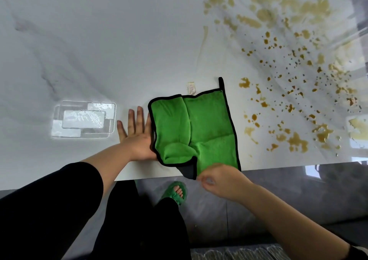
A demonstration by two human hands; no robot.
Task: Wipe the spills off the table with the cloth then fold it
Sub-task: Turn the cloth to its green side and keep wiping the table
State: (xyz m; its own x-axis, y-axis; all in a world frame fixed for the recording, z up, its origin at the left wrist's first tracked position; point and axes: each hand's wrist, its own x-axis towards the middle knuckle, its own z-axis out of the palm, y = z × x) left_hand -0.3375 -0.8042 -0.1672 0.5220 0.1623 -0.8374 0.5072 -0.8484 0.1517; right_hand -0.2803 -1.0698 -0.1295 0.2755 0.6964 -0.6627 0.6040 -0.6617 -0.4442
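A green cloth (205,128) with black edging lies on the white marble table (119,50) near its front edge, its left side folded over. My left hand (137,132) lies flat on the table with straight fingers, its edge against the cloth's left border. My right hand (221,180) hovers at the table's front edge by the cloth's near corner; it is blurred, its fingers curled, and whether it pinches the cloth is unclear. Brown spills (294,76) in blotches and droplets cover the table's right part, from the far corner down to beside the cloth.
A bright window reflection (83,119) shines on the table left of my left hand. A small label (191,87) sticks out behind the cloth. Below the table edge are my black trousers and a foot in a green slipper (176,192) on grey floor.
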